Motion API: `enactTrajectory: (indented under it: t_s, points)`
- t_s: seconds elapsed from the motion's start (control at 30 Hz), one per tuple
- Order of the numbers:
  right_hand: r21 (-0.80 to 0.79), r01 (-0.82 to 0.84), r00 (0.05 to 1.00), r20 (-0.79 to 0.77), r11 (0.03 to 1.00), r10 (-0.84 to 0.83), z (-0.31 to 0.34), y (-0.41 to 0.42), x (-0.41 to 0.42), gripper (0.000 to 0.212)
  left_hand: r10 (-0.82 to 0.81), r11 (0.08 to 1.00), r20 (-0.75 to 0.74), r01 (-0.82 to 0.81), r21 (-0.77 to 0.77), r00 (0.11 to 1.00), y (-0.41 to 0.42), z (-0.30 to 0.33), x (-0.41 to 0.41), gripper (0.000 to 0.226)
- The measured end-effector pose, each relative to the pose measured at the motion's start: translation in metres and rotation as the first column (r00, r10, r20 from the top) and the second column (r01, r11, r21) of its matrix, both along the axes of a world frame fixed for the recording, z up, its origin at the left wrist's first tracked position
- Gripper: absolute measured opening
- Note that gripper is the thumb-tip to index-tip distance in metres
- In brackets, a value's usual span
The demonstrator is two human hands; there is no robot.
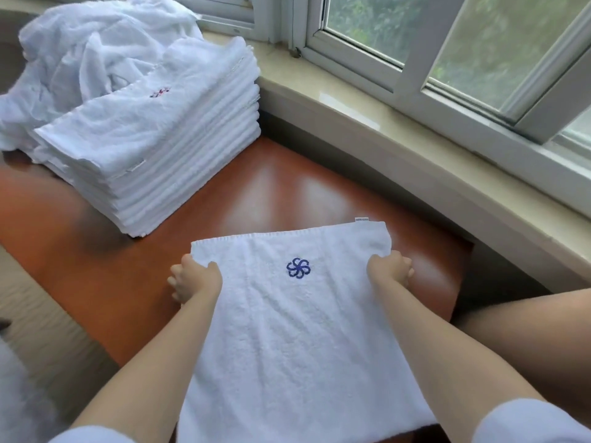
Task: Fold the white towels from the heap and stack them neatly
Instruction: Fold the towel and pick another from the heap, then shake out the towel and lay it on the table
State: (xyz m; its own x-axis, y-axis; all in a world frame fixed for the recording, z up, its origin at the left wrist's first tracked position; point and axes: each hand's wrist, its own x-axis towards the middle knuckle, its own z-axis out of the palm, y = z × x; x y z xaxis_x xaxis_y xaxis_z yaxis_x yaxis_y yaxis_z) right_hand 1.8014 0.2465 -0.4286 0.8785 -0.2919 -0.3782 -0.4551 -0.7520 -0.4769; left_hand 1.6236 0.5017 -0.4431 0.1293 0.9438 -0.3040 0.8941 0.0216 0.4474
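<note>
a reddish-brown glossy table fills the middle of the view, with a pale stone window sill running along it from twelve o'clock to three o'clock, under a white-framed window. at eleven o'clock lies the heap of loose white towels, crumpled, touching the back of the stack of folded towels that stands at ten o'clock; the stack's top towel shows a small reddish emblem. at the centre and down to six o'clock a white towel is spread flat toward the person, its far edge lying on the table and its near part reaching the bottom of the view. a blue flower-shaped emblem sits near its far edge, and a small label sticks out at its far right corner. the left hand grips the towel's left edge, fingers curled under the cloth. the right hand grips the right edge likewise. both forearms lie along the towel's sides.
</note>
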Motion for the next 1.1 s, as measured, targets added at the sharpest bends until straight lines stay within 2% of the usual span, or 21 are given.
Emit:
enactTrajectory:
  t_s: [0.17, 0.3, 0.37, 0.43, 0.5, 0.53, 0.63, 0.67, 0.73, 0.77, 0.83, 0.9, 1.0, 1.1]
  points:
    - [0.014, -0.002, 0.997, 0.078, 1.0, 0.0, -0.009, 0.016, 0.022, 0.036, 0.054, 0.999, 0.016, -0.054, -0.002, 0.998, 0.02, -0.014, 0.012, 0.039]
    - [0.241, 0.058, 0.96, 0.253, 0.969, -0.121, -0.007, 0.028, 0.021, 0.02, 0.065, 0.998, 0.079, -0.066, 0.007, 0.995, 0.026, -0.012, 0.014, 0.024]
    - [0.381, 0.059, 0.936, 0.301, 0.923, -0.184, -0.002, 0.03, 0.01, 0.009, 0.064, 0.996, 0.201, -0.077, 0.056, 0.978, 0.02, -0.005, 0.011, 0.018]
    - [0.469, 0.058, 0.926, 0.305, 0.881, -0.223, 0.003, 0.027, -0.004, 0.007, 0.095, 0.994, 0.428, -0.11, 0.01, 0.899, 0.008, 0.004, 0.006, 0.009]
    - [0.54, 0.021, 0.955, 0.239, 0.841, -0.178, 0.007, 0.021, -0.018, 0.013, 0.122, 0.992, 0.591, -0.078, -0.098, 0.797, -0.006, 0.012, -0.005, 0.009]
    - [0.568, -0.004, 0.979, 0.171, 0.823, -0.113, 0.007, 0.017, -0.024, 0.019, 0.117, 0.988, 0.606, -0.029, -0.153, 0.787, -0.013, 0.016, -0.013, 0.012]
    - [0.637, -0.022, 0.992, -0.083, 0.771, 0.097, 0.011, 0.0, -0.044, 0.035, 0.152, 0.924, 0.567, 0.087, -0.371, 0.81, -0.032, 0.029, -0.041, 0.028]
    - [0.647, -0.023, 0.981, -0.133, 0.762, 0.143, 0.014, -0.006, -0.05, 0.034, 0.186, 0.894, 0.553, 0.094, -0.438, 0.812, -0.039, 0.035, -0.052, 0.031]
    - [0.647, -0.026, 0.961, -0.194, 0.762, 0.198, 0.024, -0.021, -0.062, 0.022, 0.206, 0.842, 0.519, 0.121, -0.526, 0.829, -0.049, 0.048, -0.074, 0.022]
    - [0.634, -0.028, 0.952, -0.219, 0.773, 0.214, 0.029, -0.028, -0.066, 0.026, 0.196, 0.819, 0.503, 0.142, -0.556, 0.842, -0.053, 0.056, -0.084, 0.016]
    - [0.632, -0.029, 0.93, -0.267, 0.775, 0.252, 0.043, -0.043, -0.071, 0.04, 0.174, 0.79, 0.498, 0.181, -0.585, 0.85, -0.053, 0.068, -0.102, 0.016]
    - [0.707, -0.025, 0.879, -0.321, 0.707, 0.352, 0.057, -0.054, -0.07, 0.044, 0.194, 0.783, 0.518, 0.187, -0.593, 0.833, -0.047, 0.079, -0.113, 0.017]
    - [0.762, -0.008, 0.877, -0.306, 0.648, 0.37, 0.07, -0.059, -0.062, 0.034, 0.273, 0.834, 0.568, 0.104, -0.542, 0.776, -0.038, 0.082, -0.113, 0.018]
    - [0.771, -0.008, 0.958, -0.177, 0.636, 0.226, 0.064, -0.05, -0.056, 0.014, 0.227, 0.909, 0.587, 0.048, -0.415, 0.777, -0.035, 0.07, -0.098, 0.017]
